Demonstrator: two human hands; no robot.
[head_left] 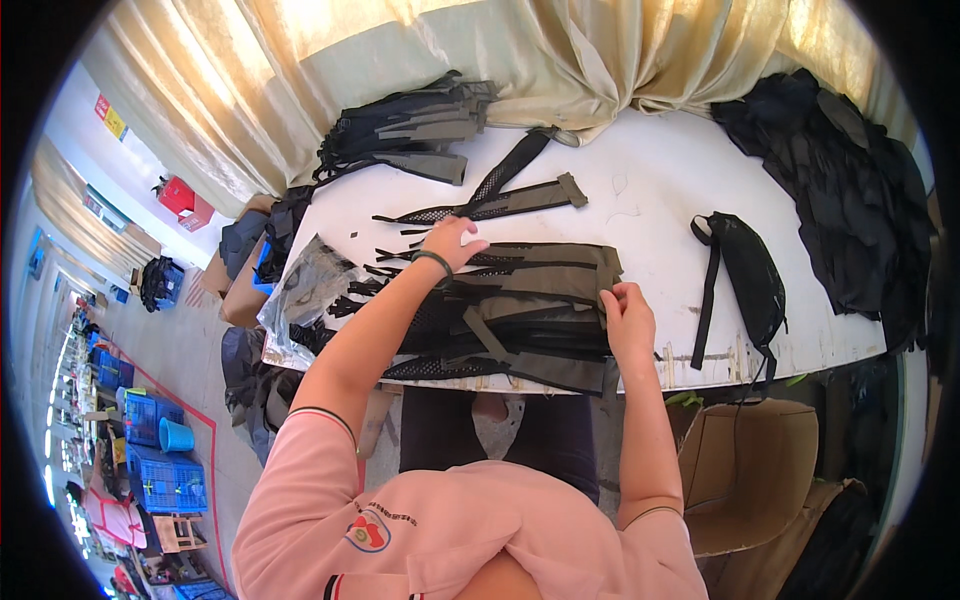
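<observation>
Several dark grey and black fabric strips (560,285) with mesh ends lie side by side in front of me on the white table. My left hand (455,245), a dark band at its wrist, rests over their mesh ends with thumb and fingers apart. At the right end of the strips, the fingertips of my right hand (630,318) pinch the edge of a grey strip. Just beyond, a separate grey strip (530,200) lies crossed by a black mesh strip (515,165).
A pile of similar strips (410,130) lies at the back left. Black fabric pieces (830,200) cover the table's right side, near a black pouch with a strap (745,275). Clear plastic (315,285) sits at the left edge. A cardboard box (750,470) stands below right.
</observation>
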